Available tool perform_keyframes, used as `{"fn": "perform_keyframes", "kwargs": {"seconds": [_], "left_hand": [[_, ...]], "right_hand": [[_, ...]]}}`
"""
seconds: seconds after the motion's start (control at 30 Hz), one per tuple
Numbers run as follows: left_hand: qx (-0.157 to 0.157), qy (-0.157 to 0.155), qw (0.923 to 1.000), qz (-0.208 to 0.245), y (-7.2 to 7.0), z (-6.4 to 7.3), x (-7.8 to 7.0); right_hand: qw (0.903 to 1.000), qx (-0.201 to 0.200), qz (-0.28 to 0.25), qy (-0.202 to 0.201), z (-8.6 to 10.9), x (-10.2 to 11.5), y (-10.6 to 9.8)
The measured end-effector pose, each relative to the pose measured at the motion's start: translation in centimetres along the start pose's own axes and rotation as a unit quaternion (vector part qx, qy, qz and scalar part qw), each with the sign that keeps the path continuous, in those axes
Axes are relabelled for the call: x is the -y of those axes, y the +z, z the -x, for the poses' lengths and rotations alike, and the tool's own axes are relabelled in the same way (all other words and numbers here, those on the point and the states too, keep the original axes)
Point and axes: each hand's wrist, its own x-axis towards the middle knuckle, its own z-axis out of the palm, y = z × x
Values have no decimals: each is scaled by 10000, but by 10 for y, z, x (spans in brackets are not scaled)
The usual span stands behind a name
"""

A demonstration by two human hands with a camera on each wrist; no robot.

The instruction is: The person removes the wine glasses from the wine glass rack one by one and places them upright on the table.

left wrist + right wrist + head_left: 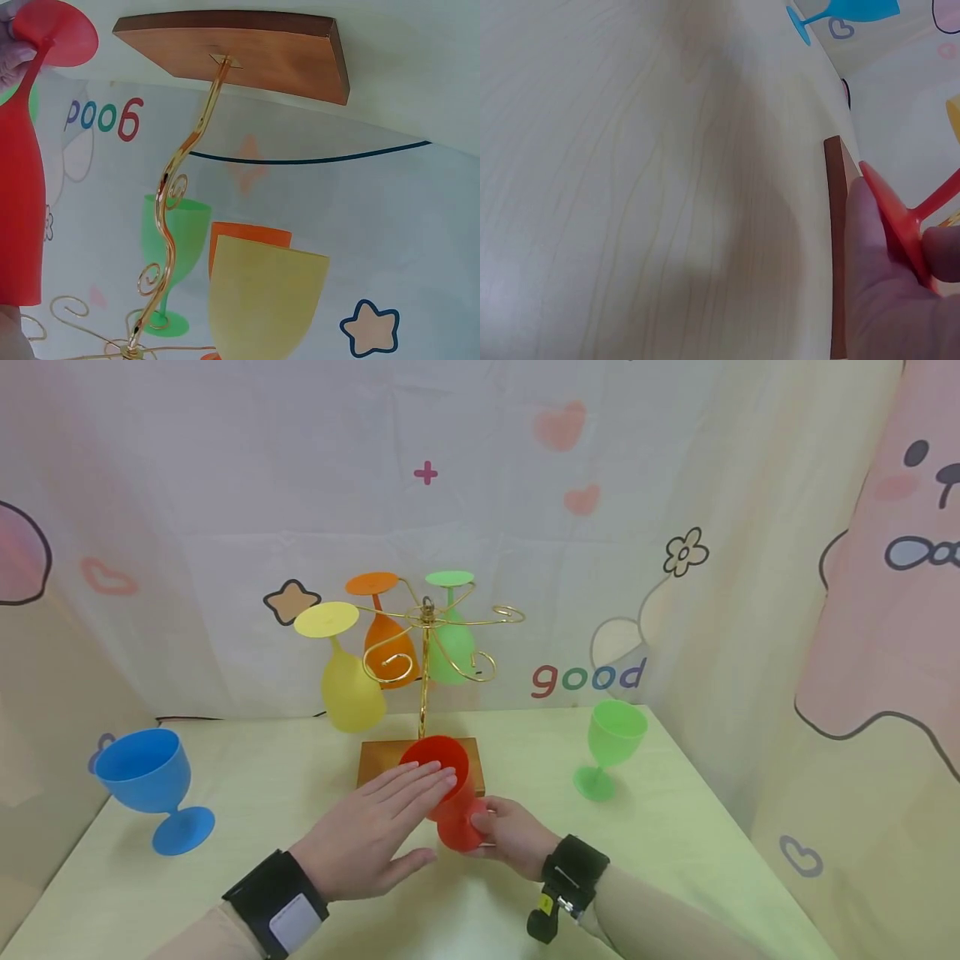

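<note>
The red cup point(452, 806) is in the middle of the scene, just on the near side of the stand point(424, 685), held with its mouth up and its foot down. The right hand point(517, 833) holds it by the foot, pinched between thumb and fingers, with fingers under the disc. The left hand point(375, 831) is spread flat, its fingers straight and side by side, touching the cup at its mouth; behind them the red inner wall shows. Whether the fingertips dip inside, one cannot tell.

The stand has a gold pole with curling arms and a wooden base point(381, 760) that rests on the far part of the surface point(277, 777). Three cups hang by their feet from its arms, mouths down: the yellow cup point(351, 693) at the left, the orange cup point(392, 647) beyond it, and the hung green cup point(453, 652) to the right of the orange one.

On the left of the surface, the blue cup point(146, 772) stands upright, its smooth inside in view. Far to the right, well apart from the stand, the standing green cup point(615, 735) is also mouth up. A printed cloth point(480, 502) hangs behind everything.
</note>
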Motion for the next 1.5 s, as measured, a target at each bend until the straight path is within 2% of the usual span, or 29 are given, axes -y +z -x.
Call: {"fn": "perform_keyframes", "kwargs": {"seconds": [0.33,0.47,0.53,0.6,0.63,0.67,0.7,0.73,0.8,0.87,0.93,1.0,1.03,1.1,1.37,1.5], "left_hand": [[252,-346,9991,-66,-4,-3,-3],[351,-528,9980,56,-6,-3,-3],[358,-571,9977,104,-7,-3,-2],[353,-615,9974,121,-10,-1,0],[359,-651,9972,96,-11,0,2],[387,-688,9969,63,-12,2,4],[428,-758,9962,33,-13,4,6],[484,-844,9953,4,-15,6,9],[641,-1092,9919,-41,-18,11,14],[806,-1335,9877,-103,-20,18,19],[945,-1583,9828,-139,-22,24,24],[1038,-1806,9779,-173,-25,32,30],[1078,-1904,9756,-188,-26,36,33],[1150,-2102,9706,-230,-29,44,39],[1387,-2766,9503,-337,-47,78,67],[1391,-2874,9467,-421,-54,92,77]], "right_hand": [[9999,94,-27,64,-1,2,5],[9999,148,32,5,-1,2,5],[9995,139,253,-143,-2,2,4],[9954,10,867,-411,-2,4,4],[9885,-108,1383,-601,-1,5,3],[9757,-247,2009,-838,-1,7,2],[9562,-431,2698,-1048,0,8,1],[9309,-620,3377,-1243,1,11,0],[8674,-978,4614,-1583,2,16,-4],[8100,-1199,5432,-1855,3,20,-8],[7682,-1352,5929,-1998,4,25,-13],[7399,-1479,6226,-2076,3,29,-19],[7320,-1531,6302,-2087,3,31,-22],[7242,-1609,6384,-2053,3,34,-27],[7321,-1594,6330,-1950,5,38,-40],[7309,-1627,6309,-2031,4,36,-44]]}}
